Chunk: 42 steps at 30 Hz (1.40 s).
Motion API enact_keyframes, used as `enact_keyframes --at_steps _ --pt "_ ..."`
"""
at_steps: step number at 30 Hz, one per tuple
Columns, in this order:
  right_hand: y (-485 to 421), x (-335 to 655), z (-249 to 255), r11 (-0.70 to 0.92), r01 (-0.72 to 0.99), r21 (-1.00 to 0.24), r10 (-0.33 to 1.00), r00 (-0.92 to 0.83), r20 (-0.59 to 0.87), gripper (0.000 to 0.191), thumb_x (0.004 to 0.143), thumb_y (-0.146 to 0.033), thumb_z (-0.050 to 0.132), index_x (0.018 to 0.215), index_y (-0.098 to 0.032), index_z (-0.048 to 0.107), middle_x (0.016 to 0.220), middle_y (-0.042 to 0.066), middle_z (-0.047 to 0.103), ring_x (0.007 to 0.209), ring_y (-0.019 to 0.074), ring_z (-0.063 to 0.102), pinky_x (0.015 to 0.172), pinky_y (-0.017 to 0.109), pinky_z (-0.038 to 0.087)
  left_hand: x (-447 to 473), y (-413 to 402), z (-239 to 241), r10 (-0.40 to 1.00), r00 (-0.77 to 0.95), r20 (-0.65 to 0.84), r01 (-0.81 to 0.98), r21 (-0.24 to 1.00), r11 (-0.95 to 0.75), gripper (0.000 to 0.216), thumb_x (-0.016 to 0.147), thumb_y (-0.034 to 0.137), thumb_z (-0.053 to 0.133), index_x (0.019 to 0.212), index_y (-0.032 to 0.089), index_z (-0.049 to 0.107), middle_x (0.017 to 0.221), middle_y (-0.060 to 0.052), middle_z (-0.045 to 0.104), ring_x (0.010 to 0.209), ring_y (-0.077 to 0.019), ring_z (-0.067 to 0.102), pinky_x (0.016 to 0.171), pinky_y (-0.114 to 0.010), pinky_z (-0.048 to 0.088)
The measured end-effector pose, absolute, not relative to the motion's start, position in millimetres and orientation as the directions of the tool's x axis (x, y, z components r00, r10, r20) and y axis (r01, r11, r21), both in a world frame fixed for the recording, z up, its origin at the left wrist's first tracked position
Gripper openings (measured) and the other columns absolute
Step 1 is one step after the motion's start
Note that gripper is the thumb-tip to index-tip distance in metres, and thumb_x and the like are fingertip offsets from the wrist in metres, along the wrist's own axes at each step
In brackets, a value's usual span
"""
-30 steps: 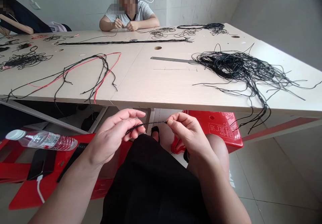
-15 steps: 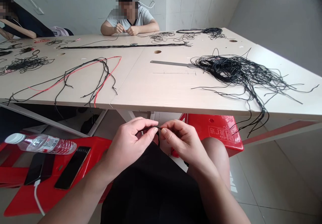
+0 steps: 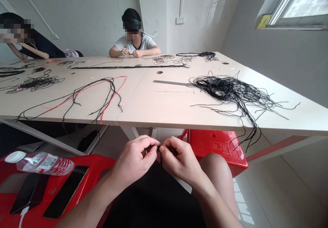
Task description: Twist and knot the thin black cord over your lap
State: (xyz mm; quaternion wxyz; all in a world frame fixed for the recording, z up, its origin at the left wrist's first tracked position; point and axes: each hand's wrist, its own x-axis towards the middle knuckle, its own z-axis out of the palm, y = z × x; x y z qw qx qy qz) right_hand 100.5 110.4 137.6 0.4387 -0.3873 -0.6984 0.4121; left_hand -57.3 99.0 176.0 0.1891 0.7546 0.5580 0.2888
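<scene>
You pinched a short black cord [image 3: 159,148] tight between the fingers of your left hand [image 3: 134,161] and right hand [image 3: 179,160], at 6 o'clock below the table edge [image 3: 179,126]. Loose strands [image 3: 227,91] remained unbraided at 1 o'clock; a long braid [image 3: 128,66] lay at 12 o'clock.

My own body seen from above: bare left forearm [image 3: 87,204] and bare right forearm [image 3: 212,204], ending in bare left hand [image 3: 134,161] and bare right hand [image 3: 179,159], a plain black garment [image 3: 151,200] of dull fabric across my lap, and my bare right knee [image 3: 217,176], rounded, just beside its edge.
</scene>
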Motion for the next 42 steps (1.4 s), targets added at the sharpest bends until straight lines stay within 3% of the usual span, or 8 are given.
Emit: enact_keyframes --at_steps 7,11,16,24,33,39,42 --pt "109 92 131 0.504 0.206 -0.839 0.843 -0.328 0.426 0.015 0.075 -0.014 0.047 0.061 -0.018 0.045 0.056 -0.004 0.047 0.052 0.0072 0.039 0.049 0.02 0.03 -61 95 177 0.966 0.146 0.216 0.743 0.621 -0.251 0.014 0.07 0.013 0.049 0.065 0.018 0.061 0.065 0.001 0.061 0.057 -0.0102 0.053 0.051 -0.019 0.04" --pt "106 89 134 0.411 0.154 -0.899 0.863 -0.383 0.329 0.016 0.078 -0.018 0.048 0.062 -0.018 0.048 0.058 -0.004 0.047 0.052 0.0068 0.038 0.048 0.019 0.03 -69 87 175 0.983 0.113 0.142 0.72 0.67 -0.179 0.013 0.071 0.016 0.048 0.064 0.019 0.059 0.065 0.001 0.059 0.058 -0.0113 0.052 0.053 -0.02 0.04" --pt "101 87 140 0.372 0.094 -0.923 0.816 -0.508 0.277 0.007 0.079 -0.02 0.051 0.082 -0.017 0.056 0.07 -0.002 0.057 0.061 0.0083 0.047 0.053 0.018 0.035 -78 70 172 0.993 0.117 -0.001 0.635 0.769 -0.074 0.015 0.078 0.023 0.048 0.069 0.019 0.059 0.068 0.001 0.057 0.061 -0.0118 0.052 0.054 -0.021 0.041" --pt "86 76 141 0.491 0.274 -0.827 0.775 -0.571 0.271 0.008 0.081 -0.015 0.046 0.076 -0.018 0.052 0.072 -0.002 0.058 0.063 0.009 0.049 0.056 0.02 0.035 -88 48 153 0.996 0.075 0.038 0.619 0.781 -0.076 0.014 0.08 0.024 0.049 0.069 0.019 0.056 0.069 0.0 0.056 0.065 -0.0128 0.052 0.059 -0.022 0.041" --pt "71 72 141 0.584 0.361 -0.727 0.719 -0.645 0.257 0.009 0.08 -0.013 0.046 0.078 -0.019 0.053 0.07 -0.001 0.06 0.061 0.0102 0.05 0.055 0.02 0.036 -108 24 154 0.993 0.057 -0.101 0.487 0.871 0.061 0.022 0.08 0.036 0.05 0.069 0.018 0.055 0.065 0.001 0.05 0.063 -0.0128 0.046 0.058 -0.024 0.037" --pt "74 126 119 0.452 0.527 -0.72 0.855 -0.485 0.182 0.013 0.082 -0.02 0.045 0.071 -0.021 0.052 0.061 -0.002 0.057 0.051 0.0112 0.048 0.048 0.022 0.036 -141 21 145 0.986 -0.119 -0.121 0.389 0.908 0.158 0.022 0.076 0.037 0.053 0.066 0.017 0.054 0.061 0.003 0.046 0.059 -0.0122 0.043 0.058 -0.024 0.035" --pt "79 154 99 0.425 0.612 -0.667 0.887 -0.427 0.174 0.019 0.085 -0.03 0.045 0.07 -0.021 0.053 0.063 0.0 0.059 0.056 0.0146 0.052 0.053 0.025 0.04 -155 21 133 0.962 -0.214 -0.17 0.31 0.922 0.232 0.021 0.074 0.037 0.055 0.066 0.017 0.055 0.059 0.003 0.046 0.058 -0.0115 0.042 0.057 -0.024 0.035"
